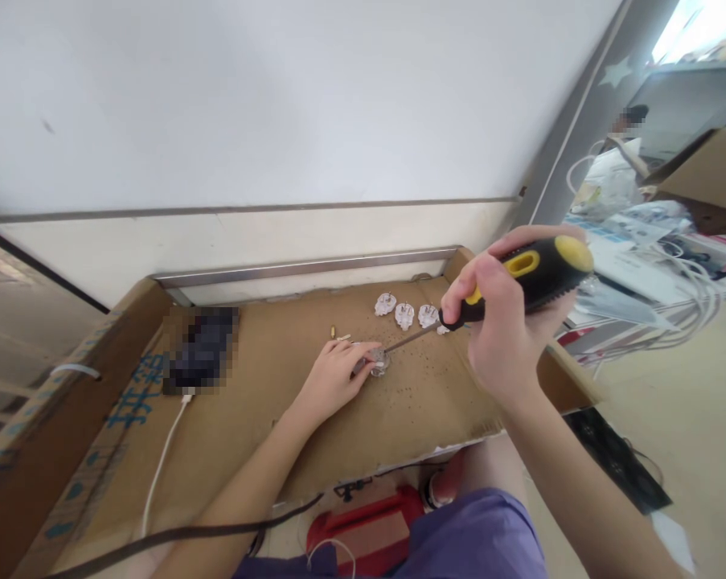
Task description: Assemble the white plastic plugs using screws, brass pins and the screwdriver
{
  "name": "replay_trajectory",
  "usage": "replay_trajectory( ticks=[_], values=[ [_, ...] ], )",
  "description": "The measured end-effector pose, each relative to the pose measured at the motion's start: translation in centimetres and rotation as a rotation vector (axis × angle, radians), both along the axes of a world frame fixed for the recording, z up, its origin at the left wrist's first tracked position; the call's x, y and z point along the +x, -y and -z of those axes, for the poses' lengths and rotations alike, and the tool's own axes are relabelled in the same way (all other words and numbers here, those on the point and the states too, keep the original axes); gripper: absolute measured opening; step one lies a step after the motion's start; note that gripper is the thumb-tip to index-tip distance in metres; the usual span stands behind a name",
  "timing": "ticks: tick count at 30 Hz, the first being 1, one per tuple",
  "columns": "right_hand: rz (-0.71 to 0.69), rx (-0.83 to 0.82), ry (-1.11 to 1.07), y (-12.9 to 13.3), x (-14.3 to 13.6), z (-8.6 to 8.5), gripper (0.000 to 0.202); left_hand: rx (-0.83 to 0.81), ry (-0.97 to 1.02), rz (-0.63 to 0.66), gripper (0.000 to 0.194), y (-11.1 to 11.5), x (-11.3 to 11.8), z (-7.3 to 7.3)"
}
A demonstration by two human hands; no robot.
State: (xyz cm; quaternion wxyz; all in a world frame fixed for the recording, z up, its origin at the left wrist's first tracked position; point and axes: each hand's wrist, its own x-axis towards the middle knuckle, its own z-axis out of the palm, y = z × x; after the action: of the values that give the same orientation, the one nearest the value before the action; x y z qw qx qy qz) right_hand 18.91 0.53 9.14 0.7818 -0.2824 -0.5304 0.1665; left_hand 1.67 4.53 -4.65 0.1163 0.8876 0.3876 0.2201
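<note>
My right hand is wrapped round the black and yellow handle of a screwdriver. The shaft slants down to the left, and its tip meets a small clear plastic part on the cardboard. My left hand pinches that part from the left side. Behind it lie several similar clear parts, one partly hidden by the screwdriver. Two small brass-coloured pieces rest just behind my left fingers. Many tiny dark specks, too small to identify, are scattered to the right of the held part.
A blurred dark phone-like device with a white cable lies at the left. Raised cardboard edges flank the work surface. A dark cable crosses near my left forearm. Cluttered papers and cables stand at the right; a red object is below.
</note>
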Motion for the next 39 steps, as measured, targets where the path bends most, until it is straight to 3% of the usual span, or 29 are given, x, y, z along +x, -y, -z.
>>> replay_trajectory(
  ticks=[7,16,26,36,39],
  values=[
    [-0.02,-0.002,-0.045,-0.1,-0.1,-0.3,0.015,-0.009,0.001,0.006,0.031,0.0,0.1,-0.1],
    [-0.037,-0.006,-0.124,1.1,-1.1,-3.6,0.017,-0.032,0.028,0.002,0.036,0.1,0.3,-0.2],
    [-0.17,-0.009,-0.076,0.5,-1.9,-2.2,0.013,-0.056,0.035,-0.025,0.038,0.1,0.4,0.0],
    [-0.11,-0.091,0.012,0.4,-2.1,-2.4,0.016,-0.075,0.037,-0.031,0.037,0.1,0.4,-0.1],
    [-0.205,-0.088,-0.005,0.2,-2.0,-3.0,0.015,-0.07,0.039,-0.024,0.037,0.1,0.4,-0.1]
  ],
)
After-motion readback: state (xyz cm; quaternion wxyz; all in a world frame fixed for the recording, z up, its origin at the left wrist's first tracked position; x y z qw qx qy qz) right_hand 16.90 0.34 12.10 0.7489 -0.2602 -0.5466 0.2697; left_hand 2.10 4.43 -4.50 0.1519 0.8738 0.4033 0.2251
